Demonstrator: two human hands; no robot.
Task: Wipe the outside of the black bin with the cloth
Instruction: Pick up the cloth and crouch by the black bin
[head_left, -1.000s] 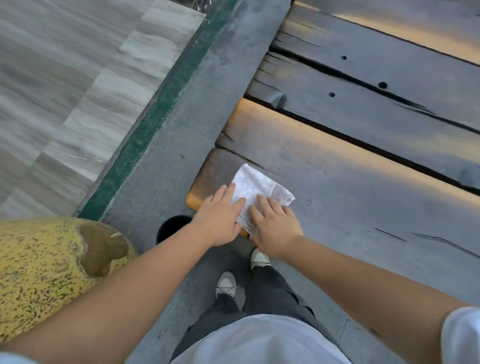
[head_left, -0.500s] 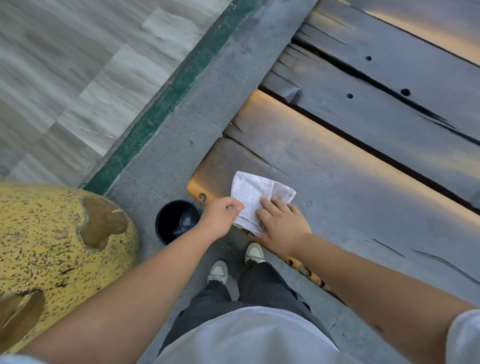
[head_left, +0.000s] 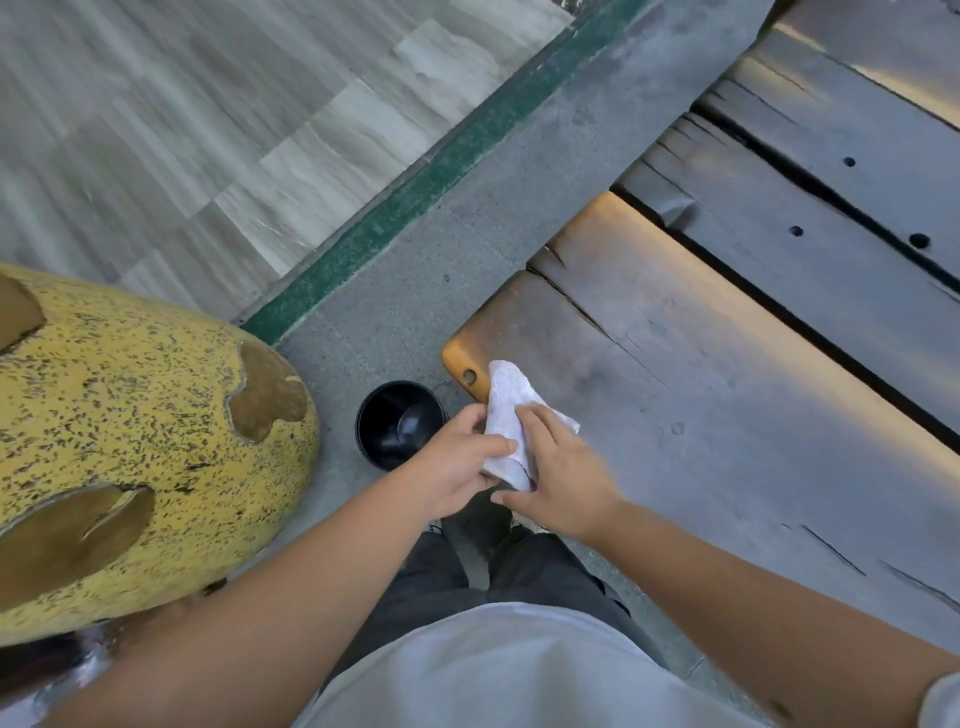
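A small round black bin (head_left: 396, 423) stands upright on the grey ground, its open mouth facing up, just left of the wooden bench's corner. A white cloth (head_left: 506, 410) lies partly over the bench's near corner. My left hand (head_left: 457, 465) pinches the cloth's lower edge between thumb and fingers. My right hand (head_left: 563, 480) rests with fingers on the cloth from the right side. Both hands sit just right of the bin and do not touch it.
A weathered wooden bench (head_left: 701, 374) with thick planks fills the right side. A large yellow speckled rounded object (head_left: 130, 441) stands at the left, close to the bin. A green strip (head_left: 447, 161) borders a tiled floor beyond. My legs and shoes are below the hands.
My left hand went from lying flat on the cloth to pinching it and pulling it toward the bench edge. The view shifted, so the bin came fully into sight.
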